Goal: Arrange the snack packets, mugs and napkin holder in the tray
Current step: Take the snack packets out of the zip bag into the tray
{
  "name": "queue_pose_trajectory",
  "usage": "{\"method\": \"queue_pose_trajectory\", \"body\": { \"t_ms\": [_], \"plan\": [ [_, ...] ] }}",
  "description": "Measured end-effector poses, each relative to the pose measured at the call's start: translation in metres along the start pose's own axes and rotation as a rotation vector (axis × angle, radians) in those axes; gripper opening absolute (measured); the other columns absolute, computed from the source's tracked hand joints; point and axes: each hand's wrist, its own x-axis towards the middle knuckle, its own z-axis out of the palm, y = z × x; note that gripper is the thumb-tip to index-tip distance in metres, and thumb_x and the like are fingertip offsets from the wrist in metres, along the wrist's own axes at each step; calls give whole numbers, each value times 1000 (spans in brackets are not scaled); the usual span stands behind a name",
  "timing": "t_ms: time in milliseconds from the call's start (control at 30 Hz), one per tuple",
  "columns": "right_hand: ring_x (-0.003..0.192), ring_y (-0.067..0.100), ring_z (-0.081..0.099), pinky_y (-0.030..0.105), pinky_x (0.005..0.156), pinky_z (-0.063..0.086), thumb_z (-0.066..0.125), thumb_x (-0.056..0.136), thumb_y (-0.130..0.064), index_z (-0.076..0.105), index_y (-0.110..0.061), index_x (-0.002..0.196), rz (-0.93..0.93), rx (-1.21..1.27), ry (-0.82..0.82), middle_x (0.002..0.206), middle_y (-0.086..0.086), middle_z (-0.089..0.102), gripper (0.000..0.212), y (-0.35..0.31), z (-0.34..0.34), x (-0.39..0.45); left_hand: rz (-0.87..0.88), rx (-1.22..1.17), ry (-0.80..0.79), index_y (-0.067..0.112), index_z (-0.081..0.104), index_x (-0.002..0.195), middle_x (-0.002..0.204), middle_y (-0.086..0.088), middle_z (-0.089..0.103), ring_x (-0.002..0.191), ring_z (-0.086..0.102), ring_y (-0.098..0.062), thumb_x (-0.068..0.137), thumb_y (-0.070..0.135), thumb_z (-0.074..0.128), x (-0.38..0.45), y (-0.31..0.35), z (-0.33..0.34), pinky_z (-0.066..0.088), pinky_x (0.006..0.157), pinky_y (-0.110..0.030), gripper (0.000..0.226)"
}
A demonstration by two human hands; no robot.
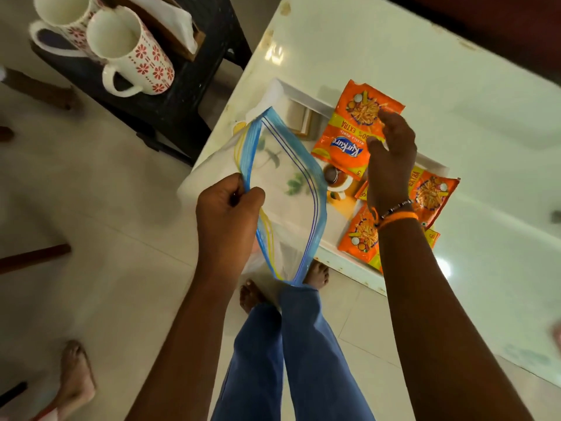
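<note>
The left hand (227,205) is pinching the rim of a clear zip bag (282,189) with a blue seal, holding its mouth agape above the counter (364,50) edge. The right hand (391,153), fingers loosely spread and gripping nothing, is hovering over an orange snack packet (343,141) lying in the white tray (306,97). Two more snack packets (431,192) are lying just beside the wrist. Two patterned mugs (130,50) and the napkin holder (170,22) are sitting on a dark stool (170,98), well apart from the tray.

Three orange snack packets (358,129) lie flat in the white tray (306,97).
</note>
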Motion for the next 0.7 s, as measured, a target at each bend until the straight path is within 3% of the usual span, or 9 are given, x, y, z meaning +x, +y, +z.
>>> {"method": "queue_pose_trajectory", "body": {
  "t_ms": [67,133,200,233,333,400,467,567,700],
  "plan": [
    [94,17,63,26,81,52,47,83,7,62,-3,102,-56,104,-156,99,13,65,26,-24,2,-34,-6,-33,1,-9,33,60,54,-6,25,51,24,-13,70,5,52,-4,-3,-8,26,44,-16,27],
    [72,8,65,17,67,53,41,87,7,62,-2,93,-34,207,-447,84,10,64,24,-42,9,-68,-32,-83,20,-12,37,62,55,-9,29,51,27,-13,66,10,50,-8,-5,-17,28,45,-17,25],
    [75,10,66,19,71,55,37,90,8,62,0,95,31,136,-738,93,18,65,26,-47,24,-98,-51,-119,28,-9,38,59,50,-3,30,49,28,-8,64,9,49,-12,-7,-28,28,44,-15,22],
    [82,15,64,25,77,53,39,91,6,63,0,97,14,-31,-832,102,20,64,26,-44,34,-109,-58,-129,25,-8,39,58,49,-1,31,48,29,-8,64,9,48,-13,-9,-34,28,44,-15,20],
    [89,25,56,36,83,46,46,89,-3,65,-14,102,-37,-495,-1017,108,18,57,26,-18,69,-126,-77,-156,14,-15,45,63,55,-9,34,52,32,-13,64,7,47,-16,-13,-50,32,47,-18,22],
    [95,29,53,38,88,45,45,89,-7,60,-29,90,2,-650,-1152,114,19,54,26,2,95,-132,-92,-180,2,-15,48,65,59,-12,39,56,38,-19,62,5,48,-17,-18,-61,36,53,-24,20],
    [115,35,44,43,101,38,45,90,-13,58,-29,105,-10,-836,-1208,126,21,45,25,20,118,-136,-108,-215,-28,-17,49,70,71,-15,46,66,41,-25,61,4,49,-18,-23,-69,37,62,-33,23],
    [132,40,27,44,111,25,48,90,-17,34,-22,138,-14,-931,-1196,142,17,28,50,37,140,-141,-117,-216,-57,-18,51,72,77,-17,49,72,42,-28,61,4,48,-19,-33,-82,38,65,-33,24],
    [132,41,27,48,110,29,49,88,-14,32,-13,138,-44,-983,-1125,142,21,27,53,45,149,-145,-115,-212,-85,-20,48,72,69,-28,49,70,40,-26,63,3,47,-23,-41,-91,35,63,-32,24]
  ]
}}
